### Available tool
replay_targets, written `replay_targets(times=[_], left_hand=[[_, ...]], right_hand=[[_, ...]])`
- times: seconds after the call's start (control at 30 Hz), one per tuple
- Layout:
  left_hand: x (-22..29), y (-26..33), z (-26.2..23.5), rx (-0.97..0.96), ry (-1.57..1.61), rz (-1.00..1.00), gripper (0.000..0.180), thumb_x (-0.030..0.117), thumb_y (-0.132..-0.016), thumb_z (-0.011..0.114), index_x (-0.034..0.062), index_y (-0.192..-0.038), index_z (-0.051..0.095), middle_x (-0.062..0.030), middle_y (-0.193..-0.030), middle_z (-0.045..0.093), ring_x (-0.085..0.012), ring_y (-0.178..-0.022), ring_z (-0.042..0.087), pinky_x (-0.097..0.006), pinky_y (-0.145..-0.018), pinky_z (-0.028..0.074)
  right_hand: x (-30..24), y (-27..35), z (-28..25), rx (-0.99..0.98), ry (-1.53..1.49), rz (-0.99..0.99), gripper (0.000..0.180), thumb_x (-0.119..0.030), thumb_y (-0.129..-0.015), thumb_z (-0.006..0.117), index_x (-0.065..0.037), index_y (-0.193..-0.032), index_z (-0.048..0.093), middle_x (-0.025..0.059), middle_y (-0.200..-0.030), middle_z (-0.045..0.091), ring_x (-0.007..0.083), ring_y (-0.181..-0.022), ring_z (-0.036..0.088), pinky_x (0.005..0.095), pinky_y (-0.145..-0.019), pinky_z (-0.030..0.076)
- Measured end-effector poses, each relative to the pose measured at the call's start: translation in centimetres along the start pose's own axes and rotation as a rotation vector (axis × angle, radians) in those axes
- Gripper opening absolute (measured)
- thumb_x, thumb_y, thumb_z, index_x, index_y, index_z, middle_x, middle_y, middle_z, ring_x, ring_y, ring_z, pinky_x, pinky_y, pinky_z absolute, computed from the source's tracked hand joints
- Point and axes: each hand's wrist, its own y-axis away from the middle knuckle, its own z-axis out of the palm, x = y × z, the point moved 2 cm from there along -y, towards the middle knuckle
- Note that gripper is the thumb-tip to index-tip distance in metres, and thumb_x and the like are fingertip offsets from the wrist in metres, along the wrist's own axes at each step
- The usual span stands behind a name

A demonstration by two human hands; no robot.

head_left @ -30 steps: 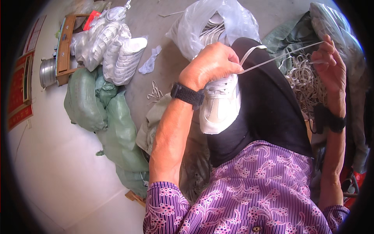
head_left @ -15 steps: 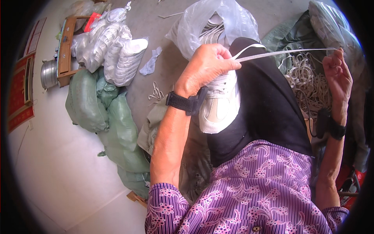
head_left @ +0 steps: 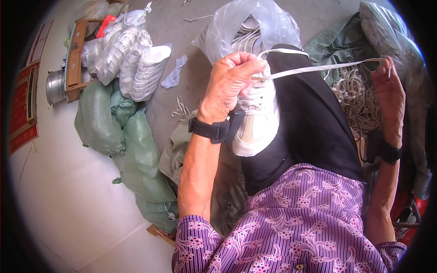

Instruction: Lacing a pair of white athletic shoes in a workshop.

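Observation:
A white and beige sneaker [head_left: 256, 129] rests on my black-trousered thigh, its toe pointing toward me. Over its upper eyelets, my left hand [head_left: 227, 86] pinches a flat white shoelace [head_left: 318, 69] between thumb and fingers. From there the lace stretches across to the right, sagging slightly. Its far part is gripped in the fingertips of my right hand [head_left: 389, 91], raised out to the side. Another stretch of lace loops behind, above my knee. My left hand hides part of the sneaker's opening and the upper lacing.
Beyond my knees stands a clear plastic bag [head_left: 280, 22] with shoes in it. A heap of loose laces [head_left: 359, 98] lies at the right by a green sack. Wrapped stacks of white shoes [head_left: 143, 73] and stuffed green sacks [head_left: 141, 154] are at the left, near a wooden drawer table [head_left: 76, 54].
My left hand has shifted left and slightly down, uncovering more of the sneaker's lacing. The right hand has come a little inward, and the lace between them hangs slacker.

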Motion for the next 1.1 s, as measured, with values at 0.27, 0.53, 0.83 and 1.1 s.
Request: replay_targets(times=[0.27, 0.53, 0.83, 1.1], left_hand=[[-0.4, -0.3, 0.2, -0.099, 0.269, 0.145, 0.008, 0.007, -0.088, 0.062, 0.0081, -0.096, 0.058, -0.0031, -0.082, 0.062, -0.0064, -0.055, 0.049, -0.024, -0.050, 0.044], [0.1, 1.7, -2.1, -0.053, 0.519, 0.158, 0.007, 0.011, -0.092, 0.056, 0.0095, -0.099, 0.058, -0.0042, -0.090, 0.063, -0.0116, -0.063, 0.051, -0.031, -0.063, 0.044], [-0.4, 5.0, -6.2, 0.183, 0.499, 0.197, 0.012, 0.018, -0.093, 0.059, 0.0087, -0.100, 0.058, -0.0043, -0.087, 0.063, -0.0114, -0.061, 0.049, -0.032, -0.061, 0.046], [-0.8, 6.8, -8.3, 0.195, 0.620, 0.244, 0.016, 0.022, -0.096, 0.053, 0.0079, -0.102, 0.056, 0.0003, -0.079, 0.056, -0.0105, -0.060, 0.044, -0.030, -0.064, 0.039]], right_hand=[[6.5, -1.5, 7.8, -0.079, 0.830, 0.060, 0.024, -0.017, -0.094, 0.056, -0.001, -0.111, 0.061, 0.0048, -0.095, 0.065, 0.0111, -0.088, 0.061, 0.0254, -0.083, 0.048], [11.2, -3.3, 14.5, -0.462, 1.246, -0.122, 0.020, 0.000, -0.089, 0.052, 0.000, -0.108, 0.059, 0.0104, -0.088, 0.068, 0.0219, -0.087, 0.067, 0.0294, -0.079, 0.051], [13.0, -4.0, 16.1, -0.637, 1.395, -0.319, 0.015, -0.004, -0.086, 0.057, -0.003, -0.101, 0.060, 0.0163, -0.081, 0.065, 0.0332, -0.079, 0.066, 0.0365, -0.067, 0.052], [13.6, -3.9, 15.7, -0.767, 1.631, -0.402, 0.010, -0.011, -0.082, 0.060, -0.001, -0.078, 0.060, 0.0139, -0.073, 0.059, 0.0329, -0.073, 0.061, 0.0401, -0.063, 0.050]])
